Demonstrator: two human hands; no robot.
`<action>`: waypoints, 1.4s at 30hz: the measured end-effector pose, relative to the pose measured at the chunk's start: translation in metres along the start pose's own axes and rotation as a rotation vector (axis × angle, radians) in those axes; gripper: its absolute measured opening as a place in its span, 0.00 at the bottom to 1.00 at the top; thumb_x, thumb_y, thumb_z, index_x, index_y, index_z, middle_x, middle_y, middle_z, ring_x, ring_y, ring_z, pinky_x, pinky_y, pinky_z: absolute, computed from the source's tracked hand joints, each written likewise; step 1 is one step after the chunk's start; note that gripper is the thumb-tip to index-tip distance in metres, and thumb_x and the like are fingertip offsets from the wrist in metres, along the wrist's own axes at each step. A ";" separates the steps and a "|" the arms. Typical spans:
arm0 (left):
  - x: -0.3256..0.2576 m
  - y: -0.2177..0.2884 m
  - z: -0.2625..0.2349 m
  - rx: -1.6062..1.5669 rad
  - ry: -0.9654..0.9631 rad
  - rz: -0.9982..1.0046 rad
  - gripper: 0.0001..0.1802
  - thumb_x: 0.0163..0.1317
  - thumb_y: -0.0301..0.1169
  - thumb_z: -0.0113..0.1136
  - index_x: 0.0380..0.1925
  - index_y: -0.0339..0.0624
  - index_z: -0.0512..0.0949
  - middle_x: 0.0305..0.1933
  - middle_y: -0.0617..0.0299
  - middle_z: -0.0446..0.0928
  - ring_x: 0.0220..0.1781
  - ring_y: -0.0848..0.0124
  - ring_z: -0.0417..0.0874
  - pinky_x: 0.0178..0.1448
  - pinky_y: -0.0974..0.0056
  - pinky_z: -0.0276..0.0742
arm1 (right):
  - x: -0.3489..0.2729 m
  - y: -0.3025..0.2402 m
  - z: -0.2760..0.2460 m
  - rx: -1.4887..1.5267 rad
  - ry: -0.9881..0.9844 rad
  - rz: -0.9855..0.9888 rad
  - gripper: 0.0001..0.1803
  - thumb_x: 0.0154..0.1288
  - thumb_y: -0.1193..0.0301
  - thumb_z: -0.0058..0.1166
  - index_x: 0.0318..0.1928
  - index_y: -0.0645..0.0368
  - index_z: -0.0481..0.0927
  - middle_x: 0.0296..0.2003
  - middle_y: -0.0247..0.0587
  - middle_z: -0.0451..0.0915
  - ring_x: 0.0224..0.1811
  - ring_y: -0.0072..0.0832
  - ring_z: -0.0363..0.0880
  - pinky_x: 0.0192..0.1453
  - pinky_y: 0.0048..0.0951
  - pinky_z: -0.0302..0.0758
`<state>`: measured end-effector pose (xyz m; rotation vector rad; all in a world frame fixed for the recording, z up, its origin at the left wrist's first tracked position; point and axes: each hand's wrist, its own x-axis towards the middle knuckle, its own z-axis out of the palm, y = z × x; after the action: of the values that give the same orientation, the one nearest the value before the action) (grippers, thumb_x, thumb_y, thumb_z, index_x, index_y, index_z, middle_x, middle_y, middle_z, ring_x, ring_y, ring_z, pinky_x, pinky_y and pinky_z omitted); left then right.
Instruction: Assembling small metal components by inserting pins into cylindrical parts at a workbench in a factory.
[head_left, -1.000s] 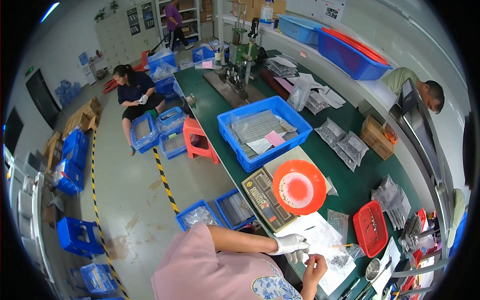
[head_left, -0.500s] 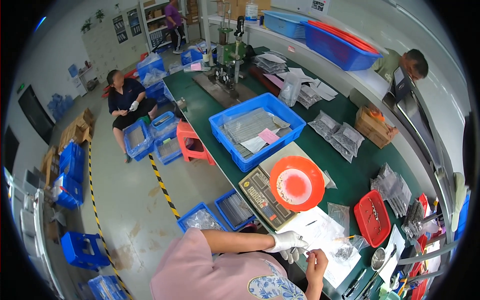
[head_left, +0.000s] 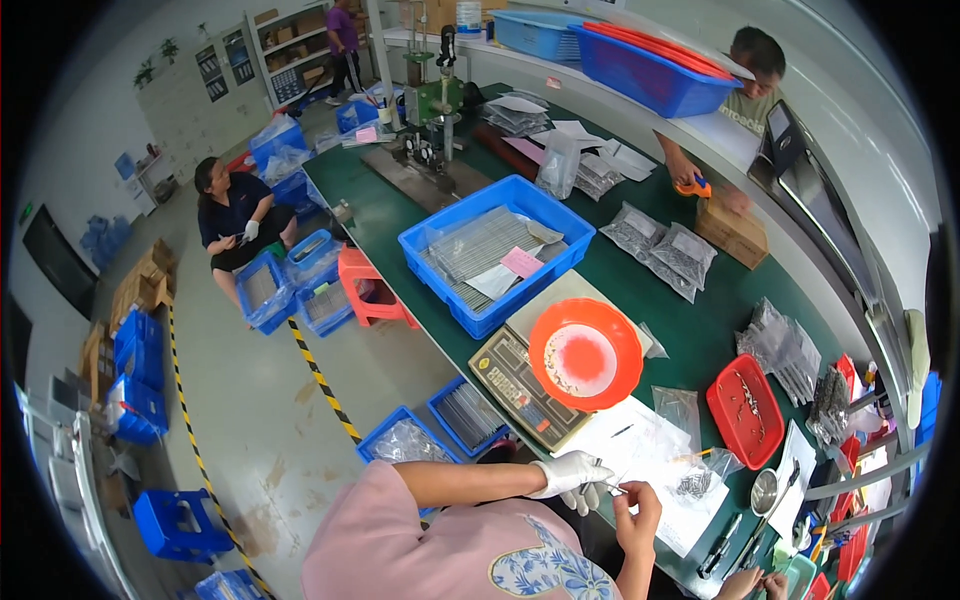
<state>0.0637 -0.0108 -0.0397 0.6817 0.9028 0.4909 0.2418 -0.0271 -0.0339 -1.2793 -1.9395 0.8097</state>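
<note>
My left hand (head_left: 575,478), in a white glove, is closed around a thin metal rod-like piece (head_left: 612,487) at the table's near edge. Close beside it, my bare right hand (head_left: 637,512) pinches at the piece's tip with thumb and forefinger; the piece is too small to name. Just past my hands lie white paper sheets (head_left: 625,440) and a clear bag of small metal parts (head_left: 697,484). Farther off, an orange-red bowl (head_left: 625,345) holding small pale pieces stands on a weighing scale (head_left: 500,375). To the right is a red tray (head_left: 722,410) with small parts.
A blue bin (head_left: 480,325) of metal rods sits beyond the scale. A metal cup (head_left: 764,492) stands at right, near another person's hands (head_left: 745,584). Across the table a person holds an orange tool (head_left: 694,187) over a carton (head_left: 730,232). Another person sits at left.
My hands stay close together, with the right one slightly higher. Across the table, the person has brought an orange tool over the carton. Another person's hands have appeared at the lower right.
</note>
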 end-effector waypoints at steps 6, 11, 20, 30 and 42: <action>-0.001 0.003 0.003 -0.024 0.001 -0.073 0.18 0.58 0.44 0.44 0.30 0.38 0.67 0.20 0.58 0.73 0.17 0.71 0.75 0.20 0.74 0.69 | -0.006 0.021 0.004 -0.001 0.024 0.126 0.03 0.49 0.77 0.50 0.25 0.64 0.71 0.20 0.44 0.72 0.20 0.32 0.71 0.25 0.27 0.67; 0.002 0.001 -0.001 -0.039 0.058 -0.094 0.17 0.59 0.42 0.44 0.29 0.38 0.68 0.20 0.57 0.72 0.18 0.70 0.75 0.21 0.73 0.70 | 0.002 0.006 0.000 0.107 -0.010 0.037 0.08 0.47 0.76 0.54 0.29 0.62 0.71 0.24 0.41 0.73 0.24 0.28 0.73 0.30 0.24 0.69; 0.007 0.006 0.003 0.008 0.063 -0.139 0.19 0.58 0.43 0.46 0.31 0.35 0.68 0.20 0.56 0.73 0.18 0.70 0.76 0.19 0.74 0.69 | -0.002 0.010 0.000 0.204 0.055 0.146 0.06 0.52 0.74 0.51 0.31 0.62 0.72 0.22 0.42 0.73 0.22 0.27 0.71 0.28 0.23 0.69; 0.015 0.000 0.003 -0.011 0.083 -0.138 0.17 0.56 0.42 0.49 0.31 0.35 0.69 0.19 0.56 0.73 0.18 0.68 0.76 0.18 0.73 0.70 | -0.003 0.016 -0.002 0.289 0.034 0.132 0.06 0.52 0.76 0.51 0.30 0.64 0.71 0.22 0.38 0.73 0.23 0.18 0.69 0.28 0.19 0.67; 0.018 0.008 0.005 -0.054 0.097 -0.147 0.16 0.57 0.40 0.48 0.27 0.34 0.70 0.18 0.55 0.73 0.16 0.68 0.75 0.16 0.72 0.69 | -0.001 0.016 -0.006 0.217 0.009 0.126 0.07 0.51 0.77 0.51 0.32 0.64 0.72 0.26 0.40 0.74 0.26 0.24 0.71 0.32 0.22 0.68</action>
<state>0.0766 0.0045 -0.0413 0.5414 1.0194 0.4183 0.2555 -0.0222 -0.0435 -1.2794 -1.7239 1.0447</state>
